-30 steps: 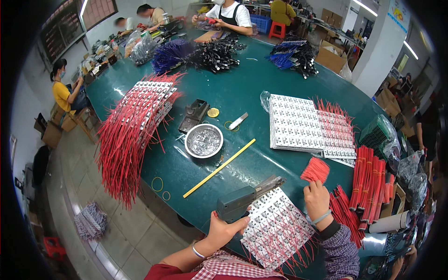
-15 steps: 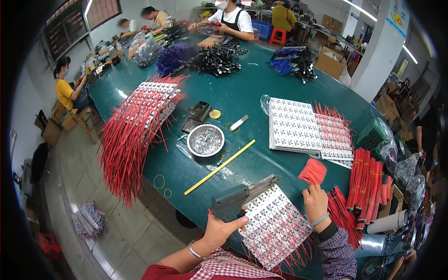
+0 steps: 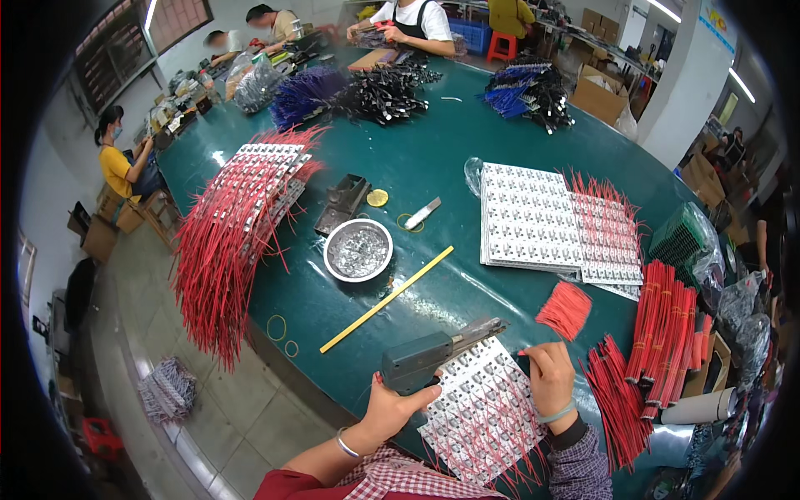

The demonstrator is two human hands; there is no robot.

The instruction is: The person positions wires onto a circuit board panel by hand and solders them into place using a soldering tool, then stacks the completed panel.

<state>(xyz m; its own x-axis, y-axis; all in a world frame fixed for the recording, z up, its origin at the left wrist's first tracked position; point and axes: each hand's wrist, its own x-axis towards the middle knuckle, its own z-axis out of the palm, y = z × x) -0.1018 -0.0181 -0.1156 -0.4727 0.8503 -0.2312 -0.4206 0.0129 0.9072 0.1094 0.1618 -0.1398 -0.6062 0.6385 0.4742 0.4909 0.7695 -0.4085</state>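
Note:
My left hand (image 3: pixel 398 412) is wrapped round the grip of a grey gun-shaped tool (image 3: pixel 417 358); its long metal nose reaches over the far edge of a white circuit board panel (image 3: pixel 479 408). Red wires stick out from many rows of the panel, which lies in front of me. My right hand (image 3: pixel 552 382) is pinched at the panel's upper right, with the red end of a wire (image 3: pixel 523 353) showing at its fingertips. Just beyond that hand lies a small fan of red wires (image 3: pixel 565 310).
Stacked white panels (image 3: pixel 529 217) lie at the right, wired panels (image 3: pixel 250 183) at the left. A metal bowl (image 3: pixel 358 277) and a yellow stick (image 3: pixel 387 298) are mid-table. Red wire bundles (image 3: pixel 662 333) line the right side. Across the table, a person (image 3: pixel 408 29) works near black cables (image 3: pixel 387 92).
My right hand has moved from the fan of red wires back left to the panel, a wire end now at its fingertips. My left hand keeps the tool nearly in place.

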